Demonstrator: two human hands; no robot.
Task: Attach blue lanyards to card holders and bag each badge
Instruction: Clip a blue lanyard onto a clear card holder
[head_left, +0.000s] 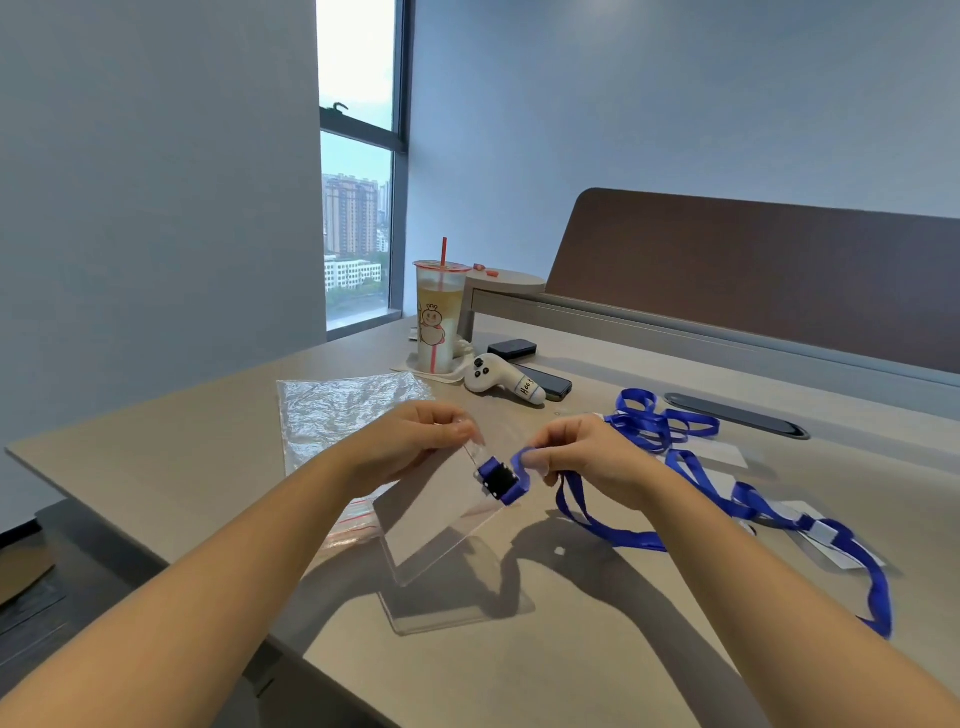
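My left hand (415, 439) pinches the top edge of a clear card holder (441, 525), which hangs tilted above the table. My right hand (592, 457) pinches the blue lanyard (613, 530) just beside its black clip (500, 479), which sits at the holder's top edge. The lanyard's strap trails to the right over the table. A second clear card holder (467, 608) lies flat below the held one. A pile of more blue lanyards (654, 423) lies behind my right hand.
Clear plastic bags (343, 410) lie left of my hands, with a red-striped zip bag (353, 522) near them. A drink cup with a red straw (439, 317), a white controller (498, 384) and phones (550, 387) stand farther back. White cards (826, 540) lie at right.
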